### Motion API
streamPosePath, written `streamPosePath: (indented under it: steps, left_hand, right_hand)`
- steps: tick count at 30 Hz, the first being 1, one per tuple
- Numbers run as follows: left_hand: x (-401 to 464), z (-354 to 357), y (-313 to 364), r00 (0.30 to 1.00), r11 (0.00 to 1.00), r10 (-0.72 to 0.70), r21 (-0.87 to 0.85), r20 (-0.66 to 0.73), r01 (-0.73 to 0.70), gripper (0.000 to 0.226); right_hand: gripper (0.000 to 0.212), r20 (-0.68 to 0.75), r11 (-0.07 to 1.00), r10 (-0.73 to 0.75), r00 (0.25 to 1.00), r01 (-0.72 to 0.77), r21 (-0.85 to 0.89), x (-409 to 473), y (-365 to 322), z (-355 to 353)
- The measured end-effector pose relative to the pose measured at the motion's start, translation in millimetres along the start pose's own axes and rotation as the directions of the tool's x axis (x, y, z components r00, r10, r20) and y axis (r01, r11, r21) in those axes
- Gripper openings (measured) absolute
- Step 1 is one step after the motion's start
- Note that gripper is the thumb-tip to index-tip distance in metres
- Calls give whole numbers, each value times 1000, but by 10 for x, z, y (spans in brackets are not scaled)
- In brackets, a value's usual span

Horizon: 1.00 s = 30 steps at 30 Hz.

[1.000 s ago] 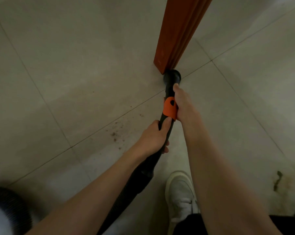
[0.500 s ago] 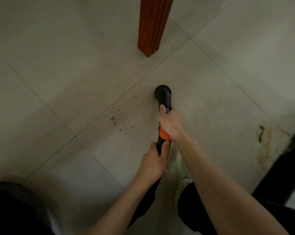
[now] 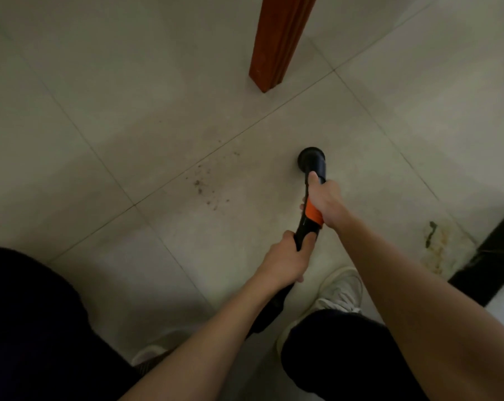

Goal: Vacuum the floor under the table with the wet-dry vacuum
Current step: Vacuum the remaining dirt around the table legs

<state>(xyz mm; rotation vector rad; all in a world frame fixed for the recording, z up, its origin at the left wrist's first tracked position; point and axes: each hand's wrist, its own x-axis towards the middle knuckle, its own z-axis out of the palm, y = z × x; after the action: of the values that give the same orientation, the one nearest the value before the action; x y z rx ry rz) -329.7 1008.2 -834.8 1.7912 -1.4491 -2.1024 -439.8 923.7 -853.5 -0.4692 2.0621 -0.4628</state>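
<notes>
right hand (image 3: 324,202): wrapping round the black vacuum wand (image 3: 313,192) up front, thumb lying along the top, partly covering the orange collar (image 3: 313,214)
left hand (image 3: 285,260): gripping the same wand further back, fingers curled tight round it, just behind the collar
nozzle (image 3: 311,159): sitting on or hovering just over the floor ahead of the right hand, can't tell if actually touching
hose (image 3: 266,314): trailing back from the left hand, dropping between the arms toward the legs
how it handles: probably stiff plastic tube, lightish, looking easy to steer; hose behind likely dragging and tugging a bit, so keeping two hands spread apart seems the way to go
where to grab: front hand near the collar for aiming, back hand for pushing, pretty much as now
dirt (image 3: 207,189): dark crumbs scattered to the left of the nozzle, near a grout line, not yet picked up by the look of it
table leg (image 3: 276,41): reddish wood, standing well beyond the nozzle
stain (image 3: 436,244): yellowish smear off to the right, beside a dark mat edge (image 3: 493,256)
floor (image 3: 100,82): pale glossy tiles, looking smooth and easy for gliding
shoe (image 3: 340,290): white, planted just behind the hands
room: dim, shadowy near the body, brighter toward the top
</notes>
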Motion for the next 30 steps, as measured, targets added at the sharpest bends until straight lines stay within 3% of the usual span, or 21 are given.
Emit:
streamPosePath:
  steps: [6,12,17,20,25,30]
  left_hand:
    - [-304,38,-206,993,980,-90,-184,-80,74,38]
    - [-548,55,-363,977,941,-114,-334,-182,47,32]
    - [-608,-89,-405,976,964,-62,-264,-209,5,32]
    - [-562,-431,-320,982,987,-17,-161,-187,-14,33]
    - [-653,-1090,-302,992,996,-77,-42,-98,74,38]
    - [-767,-1278,-659,952,989,-135,-89,-274,114,45]
  right_hand:
    - [34,120,998,-31,992,37,-52,-377,139,201]
    - [40,221,981,-24,975,66,-183,-617,267,402]
    - [46,177,970,-74,981,112,-214,-650,173,566]
    - [50,180,989,-86,980,106,-105,-618,-27,683]
    - [54,308,997,-37,951,12,82,-744,-299,1124]
    - [34,490,984,60,870,-133,116,-1073,-162,1500]
